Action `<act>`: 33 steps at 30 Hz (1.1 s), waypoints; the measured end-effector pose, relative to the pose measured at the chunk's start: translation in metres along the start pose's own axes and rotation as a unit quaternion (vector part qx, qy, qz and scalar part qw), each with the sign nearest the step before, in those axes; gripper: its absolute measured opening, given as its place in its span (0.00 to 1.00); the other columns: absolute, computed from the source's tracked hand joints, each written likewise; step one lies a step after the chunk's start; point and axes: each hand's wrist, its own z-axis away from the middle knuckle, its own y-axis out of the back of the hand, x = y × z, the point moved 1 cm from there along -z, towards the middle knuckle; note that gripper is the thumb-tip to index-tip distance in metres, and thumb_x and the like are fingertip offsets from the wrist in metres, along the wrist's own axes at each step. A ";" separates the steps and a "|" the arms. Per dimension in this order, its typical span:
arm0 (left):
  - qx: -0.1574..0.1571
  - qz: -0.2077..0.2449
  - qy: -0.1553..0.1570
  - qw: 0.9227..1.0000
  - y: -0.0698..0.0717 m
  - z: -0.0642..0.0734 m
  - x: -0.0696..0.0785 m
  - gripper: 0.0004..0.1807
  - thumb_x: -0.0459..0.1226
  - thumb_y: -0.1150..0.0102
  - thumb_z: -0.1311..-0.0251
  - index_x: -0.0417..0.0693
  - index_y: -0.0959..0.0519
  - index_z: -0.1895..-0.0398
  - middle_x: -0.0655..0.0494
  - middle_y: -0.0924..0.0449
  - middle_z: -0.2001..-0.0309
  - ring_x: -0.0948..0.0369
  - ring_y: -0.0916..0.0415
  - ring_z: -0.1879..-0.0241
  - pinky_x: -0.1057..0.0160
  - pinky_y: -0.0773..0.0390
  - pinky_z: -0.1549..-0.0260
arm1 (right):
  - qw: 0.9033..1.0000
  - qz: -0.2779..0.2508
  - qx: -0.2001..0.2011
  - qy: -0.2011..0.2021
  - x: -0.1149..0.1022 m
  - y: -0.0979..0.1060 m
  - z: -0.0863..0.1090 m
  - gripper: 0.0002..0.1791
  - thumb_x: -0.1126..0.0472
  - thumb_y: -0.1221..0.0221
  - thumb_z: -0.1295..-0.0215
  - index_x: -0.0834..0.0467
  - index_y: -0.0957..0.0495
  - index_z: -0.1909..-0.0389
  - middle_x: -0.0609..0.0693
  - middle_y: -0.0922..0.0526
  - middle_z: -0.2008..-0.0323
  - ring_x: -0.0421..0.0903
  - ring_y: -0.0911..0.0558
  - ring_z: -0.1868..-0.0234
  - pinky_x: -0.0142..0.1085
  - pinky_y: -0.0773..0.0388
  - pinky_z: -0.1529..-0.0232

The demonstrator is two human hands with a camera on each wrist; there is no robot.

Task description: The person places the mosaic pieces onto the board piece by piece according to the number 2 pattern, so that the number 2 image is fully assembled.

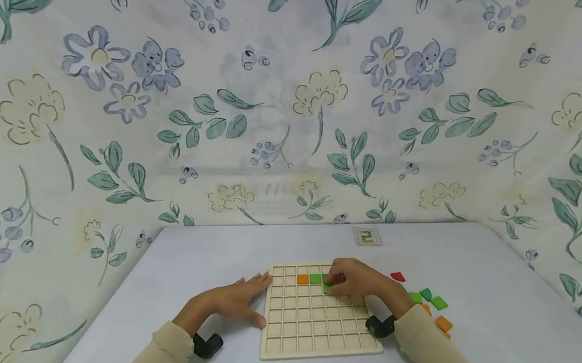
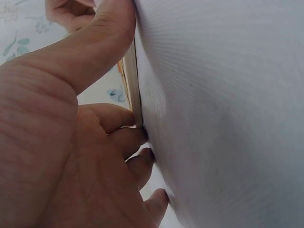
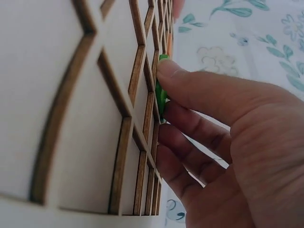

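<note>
A light wooden board (image 1: pixel 289 330) with a raised grid lies on the table. An orange square tile (image 1: pixel 303 280) and a green square tile (image 1: pixel 315 278) sit side by side in cells near its far edge. My right hand (image 1: pixel 358 277) is over the board beside them, pinching a green tile (image 3: pixel 161 90) between thumb and fingers, low at the grid. A darker green piece partly shows behind its fingertips. My left hand (image 1: pixel 234 302) rests at the board's left edge, thumb spread from the fingers; in the left wrist view its fingertips touch the tablecloth along that edge.
To the right of the board lie loose pieces: a red one (image 1: pixel 397 276), a green one (image 1: pixel 439 303), an orange one (image 1: pixel 444 323) and several more, some partly behind the right forearm. A small card with a coloured grid pattern (image 1: pixel 367 236) lies at the back. Flowered cloth hangs behind the table.
</note>
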 end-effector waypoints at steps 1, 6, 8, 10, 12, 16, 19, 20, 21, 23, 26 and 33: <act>0.000 0.000 0.000 1.000 0.000 0.000 0.000 0.61 0.55 0.29 0.48 0.38 0.52 0.21 0.42 0.59 0.19 0.45 0.62 0.19 0.39 0.60 0.23 | 1.000 0.001 0.000 -0.002 0.000 0.000 0.000 0.07 0.60 0.31 0.40 0.54 0.12 0.60 0.42 0.20 0.65 0.34 0.26 0.66 0.28 0.23 0.62; -0.004 0.014 0.002 1.000 -0.003 -0.002 0.001 0.61 0.56 0.28 0.49 0.39 0.52 0.21 0.43 0.58 0.19 0.46 0.62 0.19 0.40 0.60 0.22 | 1.000 -0.003 0.000 -0.016 0.003 0.000 0.002 0.05 0.61 0.30 0.40 0.53 0.12 0.63 0.42 0.20 0.66 0.35 0.25 0.66 0.28 0.22 0.61; -0.007 0.018 0.003 1.000 -0.004 -0.002 0.000 0.61 0.56 0.28 0.49 0.39 0.52 0.21 0.43 0.59 0.19 0.47 0.62 0.19 0.40 0.60 0.22 | 1.000 -0.004 -0.003 -0.018 0.004 -0.001 0.002 0.05 0.61 0.30 0.40 0.53 0.13 0.63 0.42 0.20 0.65 0.35 0.25 0.66 0.28 0.23 0.61; -0.007 0.015 0.004 1.000 -0.004 -0.002 0.000 0.61 0.56 0.28 0.49 0.39 0.52 0.21 0.43 0.59 0.19 0.47 0.62 0.19 0.40 0.60 0.22 | 1.000 -0.002 -0.004 -0.015 0.005 -0.002 0.002 0.05 0.60 0.30 0.40 0.53 0.12 0.62 0.42 0.20 0.65 0.35 0.25 0.66 0.28 0.23 0.61; -0.004 0.012 0.003 1.000 -0.003 -0.002 0.000 0.61 0.56 0.28 0.49 0.39 0.52 0.21 0.43 0.59 0.19 0.46 0.62 0.19 0.40 0.61 0.22 | 1.000 0.003 -0.004 -0.012 0.005 -0.001 0.001 0.06 0.60 0.30 0.40 0.53 0.13 0.62 0.42 0.21 0.66 0.35 0.26 0.66 0.27 0.24 0.62; 0.001 0.005 0.005 1.000 -0.001 -0.003 -0.001 0.61 0.56 0.29 0.49 0.39 0.52 0.21 0.44 0.59 0.19 0.47 0.62 0.19 0.40 0.61 0.22 | 1.000 0.010 -0.002 -0.010 0.005 0.001 -0.001 0.07 0.59 0.31 0.39 0.54 0.13 0.61 0.42 0.20 0.66 0.36 0.26 0.67 0.28 0.24 0.63; -0.001 0.003 0.009 1.000 -0.001 -0.003 -0.002 0.62 0.57 0.29 0.49 0.40 0.52 0.20 0.44 0.59 0.19 0.48 0.62 0.19 0.41 0.60 0.22 | 1.000 0.010 0.001 -0.008 0.003 0.004 0.000 0.06 0.60 0.31 0.38 0.54 0.13 0.61 0.42 0.19 0.65 0.36 0.25 0.66 0.28 0.23 0.62; -0.002 0.004 0.012 1.000 -0.002 -0.003 -0.002 0.62 0.57 0.29 0.50 0.40 0.52 0.20 0.44 0.59 0.19 0.48 0.62 0.19 0.41 0.61 0.22 | 1.000 0.009 0.001 -0.007 0.003 0.005 0.001 0.06 0.60 0.32 0.38 0.54 0.13 0.60 0.42 0.19 0.65 0.36 0.25 0.66 0.28 0.23 0.62; -0.002 0.004 0.013 1.000 -0.002 -0.003 -0.002 0.62 0.57 0.28 0.50 0.40 0.52 0.20 0.44 0.59 0.19 0.48 0.62 0.19 0.41 0.60 0.22 | 1.000 0.008 0.003 -0.006 0.002 0.006 0.002 0.06 0.59 0.32 0.37 0.54 0.13 0.60 0.42 0.19 0.64 0.35 0.25 0.66 0.28 0.22 0.61; -0.003 0.002 0.013 1.000 -0.001 -0.004 -0.002 0.62 0.57 0.28 0.50 0.40 0.52 0.20 0.44 0.59 0.19 0.48 0.62 0.19 0.41 0.61 0.22 | 1.000 0.005 0.010 -0.003 0.001 0.010 0.005 0.06 0.59 0.33 0.36 0.54 0.14 0.59 0.42 0.18 0.64 0.35 0.23 0.65 0.28 0.21 0.60; -0.001 0.001 0.011 1.000 -0.001 -0.004 -0.001 0.62 0.57 0.28 0.50 0.40 0.52 0.20 0.45 0.59 0.19 0.48 0.62 0.19 0.41 0.61 0.22 | 1.000 0.006 0.017 -0.004 -0.002 0.020 0.012 0.07 0.60 0.34 0.35 0.56 0.14 0.58 0.43 0.17 0.62 0.35 0.22 0.63 0.29 0.19 0.57; -0.002 0.017 0.009 1.000 0.000 -0.004 -0.001 0.62 0.55 0.27 0.50 0.38 0.52 0.21 0.43 0.59 0.19 0.47 0.62 0.19 0.39 0.61 0.22 | 0.999 0.028 0.013 -0.034 -0.001 0.044 0.037 0.09 0.59 0.36 0.33 0.57 0.15 0.55 0.42 0.17 0.61 0.36 0.21 0.61 0.30 0.19 0.57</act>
